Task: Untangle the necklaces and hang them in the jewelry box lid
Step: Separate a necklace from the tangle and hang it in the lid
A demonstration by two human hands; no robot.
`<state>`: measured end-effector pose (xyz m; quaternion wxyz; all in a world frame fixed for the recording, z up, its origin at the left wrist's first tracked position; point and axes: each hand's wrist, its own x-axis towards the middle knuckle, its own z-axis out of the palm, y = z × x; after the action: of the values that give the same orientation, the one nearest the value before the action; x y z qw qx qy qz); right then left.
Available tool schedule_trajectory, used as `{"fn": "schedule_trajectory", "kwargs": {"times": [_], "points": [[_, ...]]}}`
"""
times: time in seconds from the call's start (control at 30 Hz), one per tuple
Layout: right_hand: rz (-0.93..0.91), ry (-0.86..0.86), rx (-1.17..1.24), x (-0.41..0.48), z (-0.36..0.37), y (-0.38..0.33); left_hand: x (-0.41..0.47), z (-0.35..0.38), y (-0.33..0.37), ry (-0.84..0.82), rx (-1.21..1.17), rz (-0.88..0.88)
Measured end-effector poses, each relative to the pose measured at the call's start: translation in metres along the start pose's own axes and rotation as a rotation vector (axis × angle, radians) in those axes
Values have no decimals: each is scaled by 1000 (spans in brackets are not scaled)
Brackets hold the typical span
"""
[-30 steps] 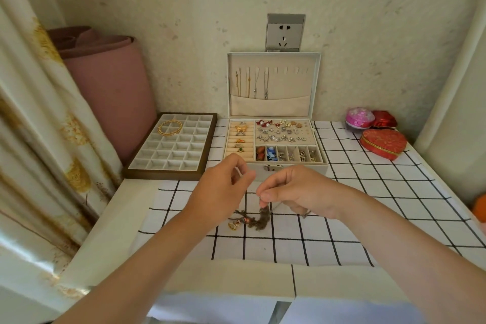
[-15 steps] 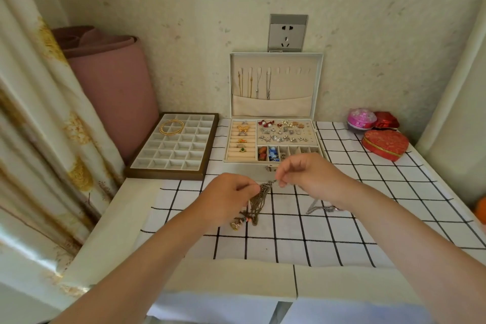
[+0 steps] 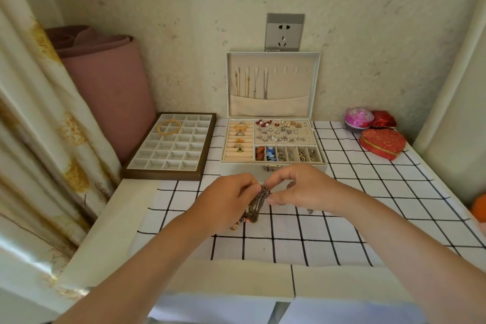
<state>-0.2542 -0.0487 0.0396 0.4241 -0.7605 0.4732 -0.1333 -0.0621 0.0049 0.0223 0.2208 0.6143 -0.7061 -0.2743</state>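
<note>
Four necklaces are seen hanging from the left-hand hooks of the raised lid, and four hooks to their right are left bare. A further bundle of chains is held just above the checked cloth, in front of the jewelry box.

A second ago the bundle was bunched low against the cloth. Now it is lifted and let hang as a loose skein. Half a second ago the hands were set apart, and now they are brought close together at its top.

The top of the bundle is gripped by the curled fingers and thumb of the left hand. A strand at the same spot is pinched between thumb and forefinger of the right hand. The beaded lower end is seen at the cloth, though whether it touches cannot be told. A small silvery piece lies on the cloth beside the right wrist, and whether it is joined to the bundle cannot be told.

It is judged that one strand is being picked out at the knot. The untangling is therefore under way and the next hanging is not yet begun.

No brand, label or writing can be read. The wall socket and the heart-shaped box show none.
</note>
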Motion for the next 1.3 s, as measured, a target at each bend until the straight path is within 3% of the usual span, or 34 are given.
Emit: {"fn": "schedule_trajectory", "kwargs": {"times": [0.2,0.33,0.43,0.53,0.63,0.83,0.97,1.1,1.3], "points": [[21,62,75,1,4,0,0,3,-1,73,-4,-11],[43,59,-16,3,6,2,0,2,4,142,5,-3],[34,11,-25,3,8,1,-1,2,10,-62,-178,-178],[-1,42,96,1,8,-1,0,2,9,-169,18,-201],[47,52,295,4,11,-2,-2,-7,9,-42,192,-216],[4,99,845,7,9,-5,0,-14,4,65,15,-281],[8,136,1066,9,7,-5,1,-9,7,161,-398,-287],[18,172,1291,13,9,-2,2,-12,11,148,-598,-356],[-34,193,1466,14,15,-2,4,-12,10,72,-449,-377]]}}
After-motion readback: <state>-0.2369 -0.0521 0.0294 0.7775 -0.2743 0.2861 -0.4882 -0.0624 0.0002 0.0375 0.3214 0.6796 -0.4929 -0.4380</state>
